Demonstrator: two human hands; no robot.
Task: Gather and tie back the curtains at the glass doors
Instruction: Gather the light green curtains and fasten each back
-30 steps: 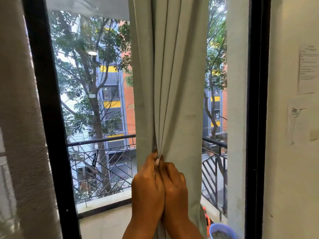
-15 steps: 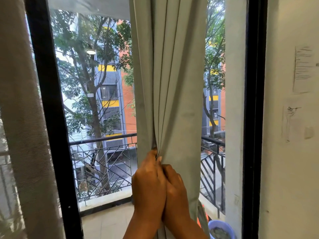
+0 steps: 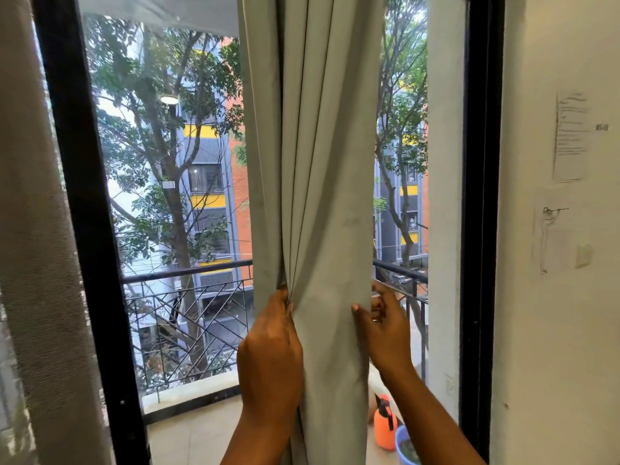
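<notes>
Your left hand (image 3: 270,350) clamps its grip on the grey curtain's (image 3: 315,162) gathered folds. Your right hand (image 3: 385,327) pinches the curtain's right edge, thumb in front.

The balcony floor (image 3: 198,434) is made of pale tiles. An orange spray bottle (image 3: 384,427) with a black top stands on it, low on the right side. Just beside the bottle sits a blue tub (image 3: 406,446), and only part of it shows. A black metal railing (image 3: 188,317) stands along the far edge of the floor.
</notes>
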